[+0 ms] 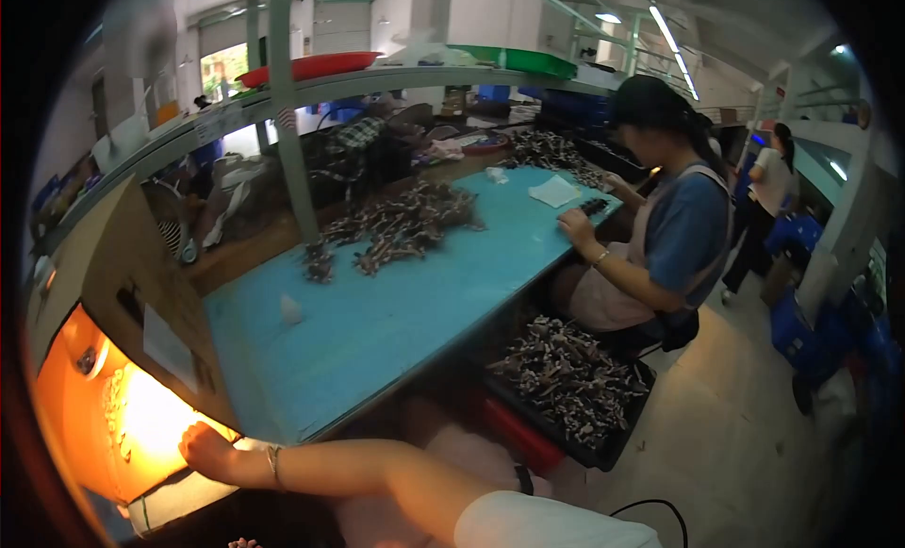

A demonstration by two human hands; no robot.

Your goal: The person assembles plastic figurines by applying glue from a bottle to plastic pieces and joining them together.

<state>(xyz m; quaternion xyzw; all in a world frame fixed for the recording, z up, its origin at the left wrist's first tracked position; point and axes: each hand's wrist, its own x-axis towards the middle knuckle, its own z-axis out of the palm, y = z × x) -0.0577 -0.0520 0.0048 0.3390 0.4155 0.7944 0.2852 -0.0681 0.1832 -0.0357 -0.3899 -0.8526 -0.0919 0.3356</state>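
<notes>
My right hand (pixel 206 453) is closed at the lower front edge of a cardboard box (pixel 156 293) at the left. Its fingers are curled, and whatever they may hold is hidden. A bracelet circles that wrist, and the forearm stretches in from the lower right. The box's inside glows orange and white from a strong light. On its inner wall sits a small dark round thing (pixel 88 360), and beside the glare is a row of small yellowish shapes (pixel 118 411), too washed out to name. My left hand is not in view.
A blue-topped table (pixel 377 331) carries heaps of small brown-and-white branching pieces (pixel 405 223) and a small white lump (pixel 290 309). A black crate (pixel 603 454) of similar pieces stands to the right. Beyond it a seated co-worker (pixel 693 218) handles dark pieces. A metal post (pixel 294 152) rises behind the table.
</notes>
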